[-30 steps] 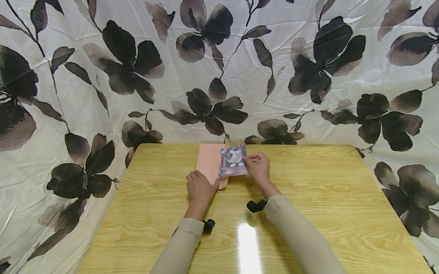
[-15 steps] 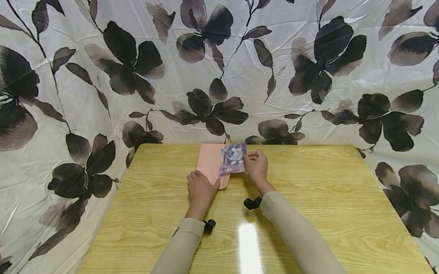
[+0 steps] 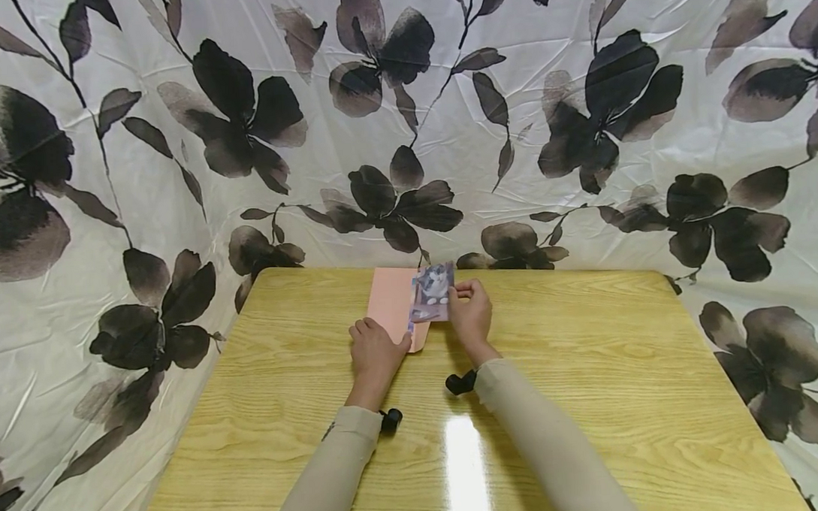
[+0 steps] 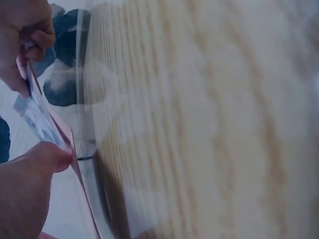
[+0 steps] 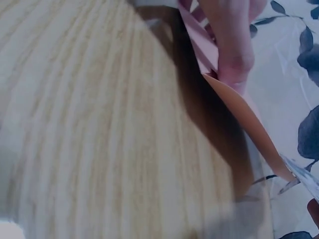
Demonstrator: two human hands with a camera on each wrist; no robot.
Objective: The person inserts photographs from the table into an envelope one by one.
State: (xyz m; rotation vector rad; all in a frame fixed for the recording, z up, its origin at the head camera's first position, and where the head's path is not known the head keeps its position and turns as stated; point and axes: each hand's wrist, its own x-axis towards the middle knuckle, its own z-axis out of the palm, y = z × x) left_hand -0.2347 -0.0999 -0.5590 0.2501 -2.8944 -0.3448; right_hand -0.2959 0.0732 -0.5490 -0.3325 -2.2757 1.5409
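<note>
A pink envelope point(image 3: 386, 298) lies near the far edge of the table, its flap side to the right, a shadow under the raised part in the right wrist view. My left hand point(image 3: 377, 350) grips its near left part, thumb pressing close to the mouth. A cat picture card point(image 3: 432, 292) overlaps the envelope's right side. My right hand point(image 3: 472, 313) pinches the card's right edge between thumb and fingers. Along the mouth, a thin bluish strip shows beside the card. In the left wrist view, the card point(image 4: 37, 119) leans against the pink paper point(image 4: 60, 122).
The wood-grain table point(image 3: 589, 369) reaches back to a white floral cloth point(image 3: 493, 147) hanging behind and at both sides. Black wrist cameras sit at both cuffs, one on the right cuff point(image 3: 461, 382). A bright glare lies on the tabletop between the forearms.
My right hand has moved left with the card, and the card's near edge has risen a little away from me. The left hand and envelope have stayed nearly still.
</note>
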